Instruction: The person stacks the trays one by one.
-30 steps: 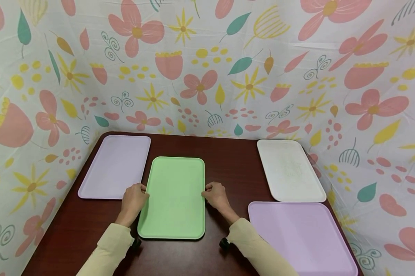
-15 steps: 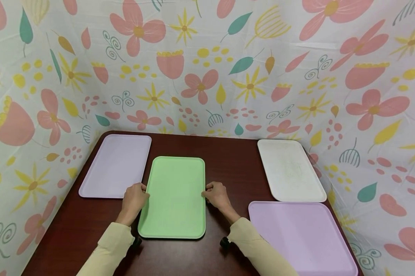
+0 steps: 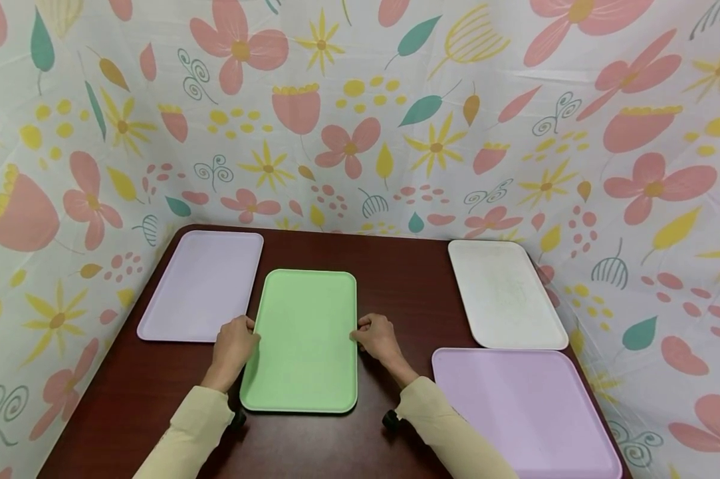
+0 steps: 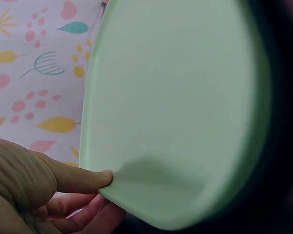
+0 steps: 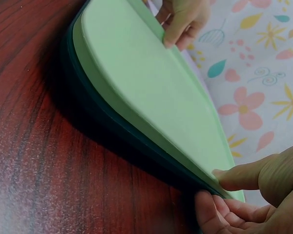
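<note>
A light green rectangular tray lies long side away from me, between both hands. My left hand pinches its left rim, thumb on top and fingers below, as the left wrist view shows. On the opposite rim my right hand holds it the same way; in the right wrist view the thumb presses the upper edge while curled fingers sit beneath. A dark band runs under the tray's near edge there; whether it is shadow or another thing I cannot tell.
On the dark brown table, a pale lilac tray lies at the back left. A scuffed white tray is at the back right, with a purple tray in front of it. A flower-printed curtain encloses the table's back and sides.
</note>
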Tool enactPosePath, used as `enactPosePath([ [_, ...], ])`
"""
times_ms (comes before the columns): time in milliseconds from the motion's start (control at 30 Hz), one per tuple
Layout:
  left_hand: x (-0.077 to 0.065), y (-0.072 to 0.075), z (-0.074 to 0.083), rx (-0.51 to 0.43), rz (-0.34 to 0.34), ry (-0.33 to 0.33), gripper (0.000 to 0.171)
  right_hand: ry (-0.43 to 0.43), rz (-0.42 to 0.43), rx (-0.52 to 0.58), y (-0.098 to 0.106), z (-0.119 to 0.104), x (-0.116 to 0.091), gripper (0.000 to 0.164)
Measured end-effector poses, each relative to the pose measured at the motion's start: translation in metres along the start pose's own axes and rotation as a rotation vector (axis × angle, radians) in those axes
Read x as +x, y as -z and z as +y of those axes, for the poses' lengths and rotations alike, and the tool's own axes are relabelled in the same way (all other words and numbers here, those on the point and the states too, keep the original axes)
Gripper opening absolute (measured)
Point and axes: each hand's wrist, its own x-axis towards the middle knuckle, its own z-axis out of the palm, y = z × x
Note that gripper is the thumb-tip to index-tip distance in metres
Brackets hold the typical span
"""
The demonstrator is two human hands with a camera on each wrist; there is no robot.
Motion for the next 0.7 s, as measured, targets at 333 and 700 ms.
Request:
enactPosePath([
  [333,-0.0076,-0.0022,-0.0032,-0.047,0.029,0.001,0.023,-0.001,0.011,-0.017,-0.0002,-0.0008,0.0005,0.034],
  [700,-0.0092,0.0021,-0.0095,-0.029,0.055,-0.008,0.024,0.010,0.006,-0.018,-0.0007,0.0004,-0.0001,0.035],
])
